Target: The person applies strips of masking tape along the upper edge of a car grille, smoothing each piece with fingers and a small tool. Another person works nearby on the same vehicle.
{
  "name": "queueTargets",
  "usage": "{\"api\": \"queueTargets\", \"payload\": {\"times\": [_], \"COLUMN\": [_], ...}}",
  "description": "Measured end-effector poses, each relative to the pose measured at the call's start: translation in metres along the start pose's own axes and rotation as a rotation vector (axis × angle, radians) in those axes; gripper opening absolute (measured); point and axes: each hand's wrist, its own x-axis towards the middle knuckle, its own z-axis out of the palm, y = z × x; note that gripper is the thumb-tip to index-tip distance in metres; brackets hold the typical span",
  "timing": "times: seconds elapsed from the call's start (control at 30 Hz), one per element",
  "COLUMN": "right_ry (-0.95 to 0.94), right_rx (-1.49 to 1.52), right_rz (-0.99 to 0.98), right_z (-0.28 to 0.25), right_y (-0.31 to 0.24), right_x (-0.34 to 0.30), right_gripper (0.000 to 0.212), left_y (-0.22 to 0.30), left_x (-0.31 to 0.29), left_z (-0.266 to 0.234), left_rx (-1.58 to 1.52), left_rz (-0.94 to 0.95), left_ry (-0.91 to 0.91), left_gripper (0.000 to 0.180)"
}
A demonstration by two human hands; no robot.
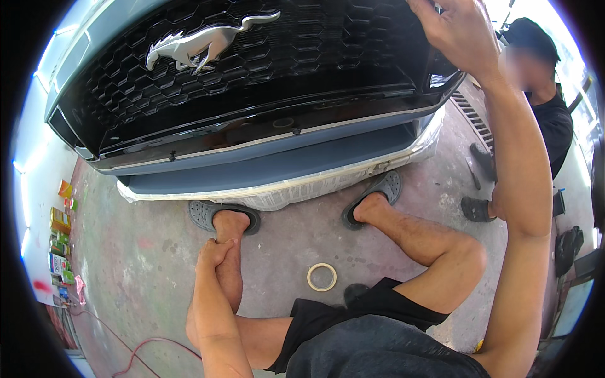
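Observation:
My right hand (463, 38) is raised to the right side of a car's front bumper, beside the black honeycomb grille (309, 50). Its thumb is stretched out and apart; the fingertips run past the upper edge, and nothing shows in it. Low on the left, my left hand (216, 253) is wrapped round my left shin (230, 280). A silver running-horse emblem (211, 44) sits on the grille. Below it, the grey lower bumper section (271, 167) is bordered by masking tape and masking paper (283, 194). A roll of masking tape (322, 265) lies flat on the floor between my legs.
At the right a person (548, 120) in black crouches close to the bumper. Several cans (60, 242) stand along the left wall, with a red hose (148, 343) on the concrete floor (145, 264). A floor grate (472, 120) lies beside the bumper's right end.

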Motion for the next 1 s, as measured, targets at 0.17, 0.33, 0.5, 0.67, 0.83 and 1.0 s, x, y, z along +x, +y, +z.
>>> {"api": "queueTargets", "payload": {"times": [0.17,0.33,0.5,0.67,0.83,1.0], "right_ry": [-0.026,-0.083,-0.050,-0.020,-0.020,-0.024], "right_rx": [0.010,-0.029,0.007,0.027,0.001,0.021], "right_rz": [-0.100,0.026,-0.017,-0.017,-0.007,-0.070], "right_z": [-0.007,-0.015,-0.011,-0.010,-0.006,-0.005], "right_y": [0.001,-0.005,-0.001,0.002,-0.001,0.006], "right_x": [0.011,0.011,0.010,0.005,0.008,0.007], "right_gripper": [0.016,0.016,0.017,0.016,0.016,0.016], "left_y": [-0.002,-0.003,-0.004,0.002,-0.005,-0.005], "left_x": [0.000,0.002,0.000,-0.007,0.003,0.004], "left_z": [-0.001,0.001,0.001,-0.003,0.002,0.004], "left_rx": [-0.004,-0.026,-0.029,-0.042,-0.021,-0.024], "left_rz": [0.006,0.015,0.001,0.001,0.019,0.028], "left_ry": [-0.004,0.006,0.012,0.006,0.019,0.021], "left_gripper": [0.107,0.108,0.108,0.108,0.109,0.109]}}
